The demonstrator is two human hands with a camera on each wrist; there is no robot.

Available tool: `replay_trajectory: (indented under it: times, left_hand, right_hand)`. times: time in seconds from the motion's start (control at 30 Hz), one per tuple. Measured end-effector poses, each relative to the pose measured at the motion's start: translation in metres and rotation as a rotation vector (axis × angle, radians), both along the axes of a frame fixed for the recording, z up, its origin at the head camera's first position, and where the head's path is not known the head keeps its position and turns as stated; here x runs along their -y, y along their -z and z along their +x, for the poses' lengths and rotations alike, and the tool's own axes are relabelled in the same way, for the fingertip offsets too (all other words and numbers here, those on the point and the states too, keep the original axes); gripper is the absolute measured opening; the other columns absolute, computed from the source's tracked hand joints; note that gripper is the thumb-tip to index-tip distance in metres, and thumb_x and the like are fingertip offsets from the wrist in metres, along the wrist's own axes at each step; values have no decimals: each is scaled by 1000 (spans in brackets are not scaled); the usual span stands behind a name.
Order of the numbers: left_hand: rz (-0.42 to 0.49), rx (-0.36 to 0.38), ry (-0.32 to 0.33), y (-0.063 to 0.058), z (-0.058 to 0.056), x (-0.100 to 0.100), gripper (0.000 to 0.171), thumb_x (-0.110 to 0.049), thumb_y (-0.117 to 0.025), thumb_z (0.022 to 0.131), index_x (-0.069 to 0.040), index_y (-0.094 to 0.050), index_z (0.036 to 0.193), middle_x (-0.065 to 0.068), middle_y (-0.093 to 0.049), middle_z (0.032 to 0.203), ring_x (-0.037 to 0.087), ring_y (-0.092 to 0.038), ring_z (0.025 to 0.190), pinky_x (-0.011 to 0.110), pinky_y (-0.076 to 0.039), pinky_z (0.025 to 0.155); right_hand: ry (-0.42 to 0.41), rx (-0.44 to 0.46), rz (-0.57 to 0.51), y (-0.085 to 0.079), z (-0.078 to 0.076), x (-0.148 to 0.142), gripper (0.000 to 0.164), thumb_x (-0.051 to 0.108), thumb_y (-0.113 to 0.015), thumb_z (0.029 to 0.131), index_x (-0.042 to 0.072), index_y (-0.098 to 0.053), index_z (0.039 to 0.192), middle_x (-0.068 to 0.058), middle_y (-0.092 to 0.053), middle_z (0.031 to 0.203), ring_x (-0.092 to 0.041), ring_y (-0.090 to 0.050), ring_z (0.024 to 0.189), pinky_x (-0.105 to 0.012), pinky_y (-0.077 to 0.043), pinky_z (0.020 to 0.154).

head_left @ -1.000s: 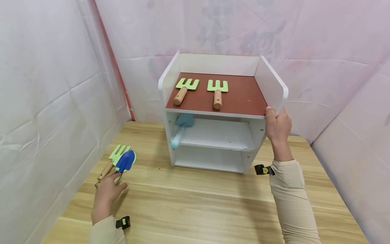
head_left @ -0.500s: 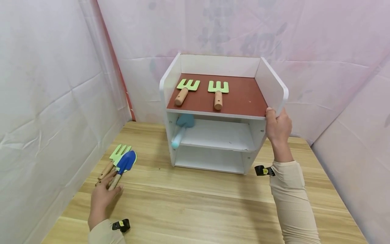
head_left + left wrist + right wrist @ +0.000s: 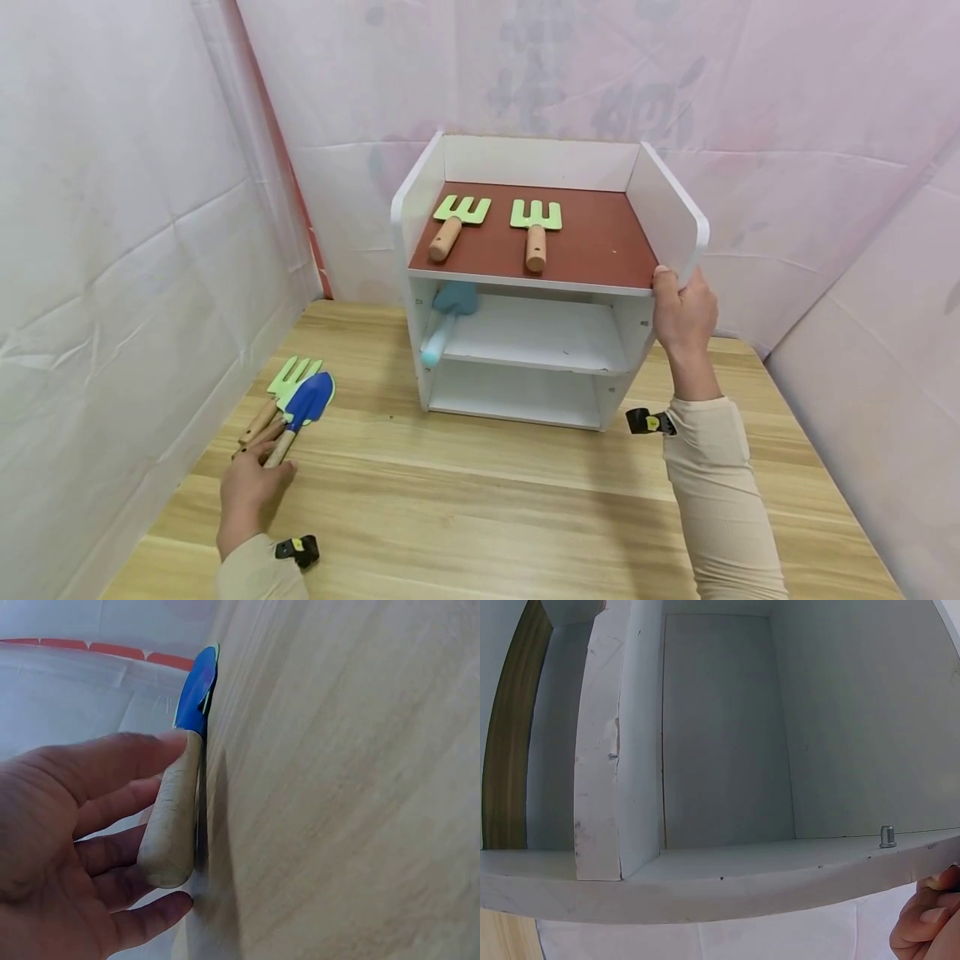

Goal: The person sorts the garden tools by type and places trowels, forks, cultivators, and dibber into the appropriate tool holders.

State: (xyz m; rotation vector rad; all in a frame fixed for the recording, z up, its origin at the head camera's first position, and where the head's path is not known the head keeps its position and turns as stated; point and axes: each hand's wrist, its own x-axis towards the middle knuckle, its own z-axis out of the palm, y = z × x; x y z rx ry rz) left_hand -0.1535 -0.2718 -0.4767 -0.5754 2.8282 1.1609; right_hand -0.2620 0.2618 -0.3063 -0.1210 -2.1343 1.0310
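Observation:
A blue trowel [image 3: 311,398] with a wooden handle lies partly over a green-headed tool on the left. My left hand [image 3: 251,487] pinches its handle [image 3: 172,814]; the left wrist view shows the thumb near the blue neck and the fingers behind. Beside it lies a green hand fork [image 3: 292,377], its wooden handle partly covered. My right hand [image 3: 684,312] grips the right side panel of a small white shelf unit [image 3: 528,333]. In the right wrist view, the curled fingers [image 3: 922,922] show at that panel's edge.
Two green hand forks [image 3: 460,210] [image 3: 536,215] with wooden handles lie on the shelf's brown top. A light blue trowel [image 3: 450,317] rests at the left of the middle shelf, its handle over the edge. Cloth walls [image 3: 150,250] surround the wooden table [image 3: 480,500].
My left hand has drawn back slightly toward me and left, showing more of the blue trowel's wooden handle. My right hand keeps its grip on the shelf unit.

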Motion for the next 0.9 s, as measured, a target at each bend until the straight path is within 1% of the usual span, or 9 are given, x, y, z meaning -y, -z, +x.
replay_trajectory:
  times: [0.07, 0.17, 0.23, 0.3, 0.4, 0.53, 0.6, 0.8, 0.9]
  left_hand:
    - [-25, -11, 3, 1, -2, 0, 59, -17, -65, 83, 10, -44, 130, 37, -39, 129, 53, -38, 112, 58, -35, 87]
    - [-87, -41, 13, 3, -4, 2, 55, -8, -66, 79, 12, -47, 126, 38, -41, 126, 56, -37, 111, 59, -33, 89]
    - [-134, -62, 21, 5, -7, 3, 52, -4, -66, 76, 13, -50, 123, 38, -45, 123, 56, -40, 108, 59, -34, 88]
    - [-167, -72, 24, 7, -8, 4, 49, -3, -67, 76, 13, -52, 120, 37, -48, 119, 56, -43, 104, 58, -36, 85]
    - [-180, -68, 12, 8, -11, 4, 47, -5, -65, 76, 11, -54, 119, 35, -50, 117, 55, -45, 101, 57, -38, 81]
    - [-140, -63, -31, 9, -10, 2, 47, -8, -61, 76, 9, -55, 120, 35, -50, 119, 53, -46, 103, 56, -38, 79]
    - [-114, -78, -58, 9, -9, 1, 46, -9, -59, 77, 8, -55, 120, 35, -49, 119, 50, -46, 103, 54, -38, 79]
    - [-43, -162, -133, 10, -8, -5, 42, -11, -61, 81, 5, -57, 119, 32, -52, 118, 42, -50, 97, 46, -38, 75]
    - [-21, -197, -153, 10, -8, -7, 42, -11, -61, 81, 5, -58, 119, 32, -53, 116, 39, -50, 92, 42, -38, 71]
  right_hand:
    - [3, 0, -1, 0, 0, 0, 40, 32, -37, 89, -4, -53, 93, -27, -60, 89, -42, -54, 78, -45, -33, 61]
    - [7, -4, 0, 0, 0, 0, 40, 32, -37, 89, -4, -53, 93, -27, -60, 89, -42, -53, 78, -45, -33, 61]
    - [11, -7, 1, 0, -1, 0, 40, 32, -37, 89, -4, -53, 92, -27, -59, 88, -42, -52, 78, -46, -32, 61]
    - [8, -12, 4, 1, -1, 0, 40, 32, -37, 89, -4, -54, 93, -27, -60, 89, -43, -53, 78, -47, -33, 61]
    - [6, -17, 6, 2, -2, 0, 41, 32, -37, 89, -5, -54, 95, -28, -60, 91, -43, -53, 79, -47, -33, 61]
    - [3, -25, 8, 2, -2, 0, 41, 32, -37, 88, -5, -54, 94, -28, -60, 90, -43, -52, 77, -47, -32, 61]
    - [2, -28, 9, 2, -2, 0, 40, 32, -37, 88, -5, -54, 92, -28, -59, 88, -42, -52, 76, -46, -32, 60]
    - [2, -18, 10, 2, -2, 0, 39, 32, -37, 88, -4, -53, 90, -28, -59, 87, -42, -52, 76, -45, -32, 60]
    - [-2, -13, 8, 2, -2, 0, 39, 32, -36, 88, -4, -52, 90, -27, -59, 87, -42, -52, 76, -45, -33, 60]
